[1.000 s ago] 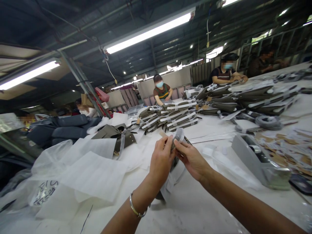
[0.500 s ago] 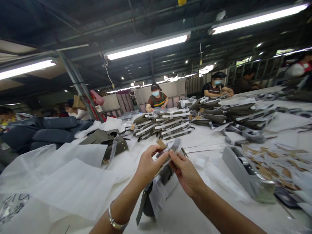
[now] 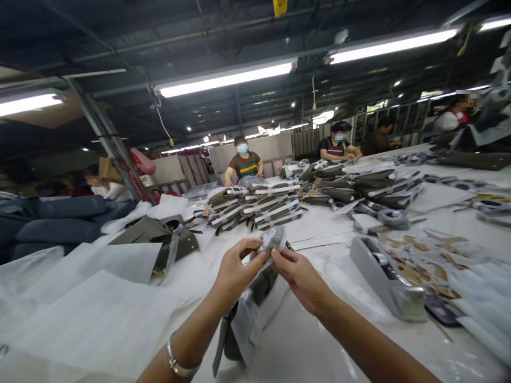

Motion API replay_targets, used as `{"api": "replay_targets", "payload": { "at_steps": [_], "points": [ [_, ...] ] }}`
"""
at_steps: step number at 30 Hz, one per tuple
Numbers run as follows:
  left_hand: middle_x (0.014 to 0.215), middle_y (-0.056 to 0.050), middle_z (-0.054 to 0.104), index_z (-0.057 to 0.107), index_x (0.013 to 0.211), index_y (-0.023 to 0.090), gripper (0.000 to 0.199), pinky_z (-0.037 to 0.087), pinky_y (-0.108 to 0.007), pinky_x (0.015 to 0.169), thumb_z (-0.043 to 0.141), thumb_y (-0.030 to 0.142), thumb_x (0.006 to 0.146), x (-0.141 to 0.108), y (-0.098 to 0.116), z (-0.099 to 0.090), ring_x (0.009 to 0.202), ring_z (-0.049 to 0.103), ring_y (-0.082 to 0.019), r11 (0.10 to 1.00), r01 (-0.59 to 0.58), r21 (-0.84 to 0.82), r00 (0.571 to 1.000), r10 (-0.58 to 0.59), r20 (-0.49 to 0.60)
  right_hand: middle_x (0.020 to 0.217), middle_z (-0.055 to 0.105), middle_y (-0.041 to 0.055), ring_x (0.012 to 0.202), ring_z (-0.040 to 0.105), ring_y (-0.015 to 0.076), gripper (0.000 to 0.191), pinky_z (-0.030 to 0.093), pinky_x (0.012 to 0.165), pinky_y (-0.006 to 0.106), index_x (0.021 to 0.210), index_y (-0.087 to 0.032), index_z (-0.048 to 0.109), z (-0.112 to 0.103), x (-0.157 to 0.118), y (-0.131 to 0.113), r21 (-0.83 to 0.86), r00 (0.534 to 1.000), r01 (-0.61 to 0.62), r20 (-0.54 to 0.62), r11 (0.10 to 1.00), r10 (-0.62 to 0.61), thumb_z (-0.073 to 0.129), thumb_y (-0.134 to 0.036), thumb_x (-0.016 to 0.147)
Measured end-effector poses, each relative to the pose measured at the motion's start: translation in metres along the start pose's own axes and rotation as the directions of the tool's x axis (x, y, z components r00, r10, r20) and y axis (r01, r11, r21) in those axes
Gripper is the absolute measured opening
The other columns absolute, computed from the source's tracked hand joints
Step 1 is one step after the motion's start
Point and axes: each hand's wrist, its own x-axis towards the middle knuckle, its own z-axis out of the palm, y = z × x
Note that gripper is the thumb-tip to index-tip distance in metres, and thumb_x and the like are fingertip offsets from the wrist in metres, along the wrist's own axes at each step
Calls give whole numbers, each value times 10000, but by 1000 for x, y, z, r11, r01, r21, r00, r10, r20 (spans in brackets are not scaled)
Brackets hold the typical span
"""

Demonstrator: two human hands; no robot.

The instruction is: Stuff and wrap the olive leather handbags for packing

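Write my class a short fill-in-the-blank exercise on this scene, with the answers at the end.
1. The silver bracelet circles the person's ____ wrist.
2. Counting left hand and right hand, the hands holding the wrapped piece number ____.
3. The grey tape dispenser stands to the person's ____.
4. The co-worker in the striped apron wears a mask coloured ____.

Missing words: left; two; right; blue.

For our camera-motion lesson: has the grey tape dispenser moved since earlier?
No; the grey tape dispenser keeps its place beside the scattered brown pieces; the camera view shifted.
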Motion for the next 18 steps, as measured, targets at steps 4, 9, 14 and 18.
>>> {"api": "replay_targets", "payload": {
  "at_steps": [4,9,14,18],
  "points": [
    [1017,-59,709,680,955,175,199,518,-320,892,701,262,777,-1,7,-1,936,673,-193,1000,-11,6,999,11,-33,1084,733,81,1041,647,253,349,492,966,407,1003,-205,768,-4,-1,3,142,1000,-15,-7,990,16,734,-489,804],
    [1035,-63,712,673,1005,176,217,526,-320,885,699,235,798,-4,7,0,939,674,-189,999,-37,-3,999,37,-29,1145,716,48,1091,622,239,365,447,1046,401,1094,-246,745,3,-5,13,107,998,63,-14,992,-62,809,-358,752],
    [1022,-56,716,681,1031,184,228,531,-324,895,700,216,805,-7,6,6,947,679,-192,998,-38,58,997,43,-71,1062,726,46,1008,633,212,275,475,987,366,1022,-230,752,13,-1,28,116,982,167,-104,979,-156,777,-369,787],
    [1019,-48,717,685,1035,194,211,540,-313,894,694,239,828,-10,4,12,944,685,-184,999,-35,32,993,38,-108,992,718,24,934,629,188,228,493,908,322,965,-229,733,17,9,44,78,938,281,-234,957,-256,728,-410,828]
  ]
}}
